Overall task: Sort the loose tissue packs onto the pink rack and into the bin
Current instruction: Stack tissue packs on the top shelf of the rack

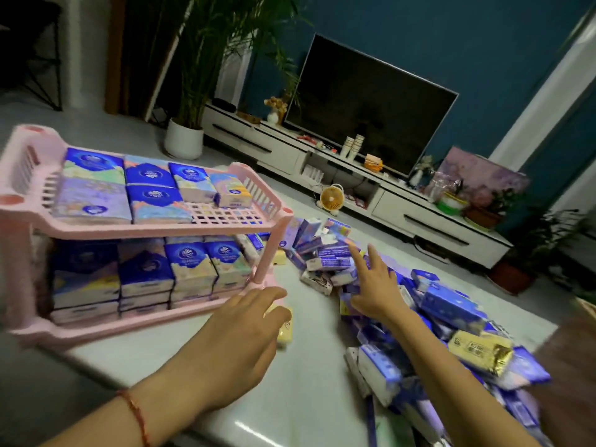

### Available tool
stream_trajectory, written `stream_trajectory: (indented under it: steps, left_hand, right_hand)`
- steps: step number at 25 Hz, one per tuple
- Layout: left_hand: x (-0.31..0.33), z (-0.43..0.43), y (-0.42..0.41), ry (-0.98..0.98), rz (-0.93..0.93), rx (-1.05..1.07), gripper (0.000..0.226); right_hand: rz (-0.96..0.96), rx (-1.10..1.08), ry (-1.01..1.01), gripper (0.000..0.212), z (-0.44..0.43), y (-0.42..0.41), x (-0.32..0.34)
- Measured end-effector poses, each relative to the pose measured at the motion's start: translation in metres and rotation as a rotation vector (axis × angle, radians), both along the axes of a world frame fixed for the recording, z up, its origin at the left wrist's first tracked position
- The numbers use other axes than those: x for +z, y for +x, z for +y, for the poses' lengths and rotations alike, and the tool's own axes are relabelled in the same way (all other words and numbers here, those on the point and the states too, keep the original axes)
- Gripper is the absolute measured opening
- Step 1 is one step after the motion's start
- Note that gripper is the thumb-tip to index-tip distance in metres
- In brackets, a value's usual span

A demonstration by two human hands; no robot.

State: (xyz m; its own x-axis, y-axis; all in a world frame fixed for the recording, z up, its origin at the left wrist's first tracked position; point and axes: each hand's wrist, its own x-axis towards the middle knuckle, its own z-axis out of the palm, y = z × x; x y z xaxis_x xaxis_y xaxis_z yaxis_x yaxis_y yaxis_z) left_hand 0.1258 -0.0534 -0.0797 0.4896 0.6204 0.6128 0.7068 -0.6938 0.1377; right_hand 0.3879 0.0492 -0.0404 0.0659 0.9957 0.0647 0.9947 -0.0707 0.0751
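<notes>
My left hand (245, 327) hovers flat, fingers loose, over a yellow pack (286, 332) on the bench (290, 401). My right hand (375, 285) reaches, fingers spread and empty, into the loose tissue packs (451, 312). I'd pinch one pack cleanly, then fill the pink rack's (193, 228) top-tier gap.

Left hand (245, 330) covers most of a yellow pack (286, 333). Only an edge peeks out past the fingers, possibly touching them, though the blur won't say. Right hand (375, 282) is smeared, fingertips lost against the pile of packs (448, 304), which runs back past that wrist and off the bottom edge. Left of the left hand, the pink rack (193, 227) is cut by the frame, and its pack print is unreadable.
</notes>
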Motion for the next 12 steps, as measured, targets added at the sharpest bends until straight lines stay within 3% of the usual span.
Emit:
stream_trajectory:
  steps: [2,5,9,12]
  left_hand:
    - [-0.001,-0.001,0.001,-0.024,-0.008,-0.020,0.025]
    - [-0.001,0.001,-0.005,-0.021,-0.007,-0.031,0.026]
    - [-0.002,0.001,-0.012,-0.001,-0.004,-0.008,0.025]
    - [-0.002,0.001,-0.017,0.000,-0.002,0.002,0.024]
  right_hand:
    - [-0.015,0.001,-0.063,0.075,0.004,0.002,-0.006]
    - [-0.031,0.003,-0.001,0.055,0.007,0.001,-0.004]
    - [0.114,-0.132,-0.053,0.054,0.008,0.005,-0.004]
    - [0.062,-0.093,-0.040,0.050,0.007,0.007,-0.006]
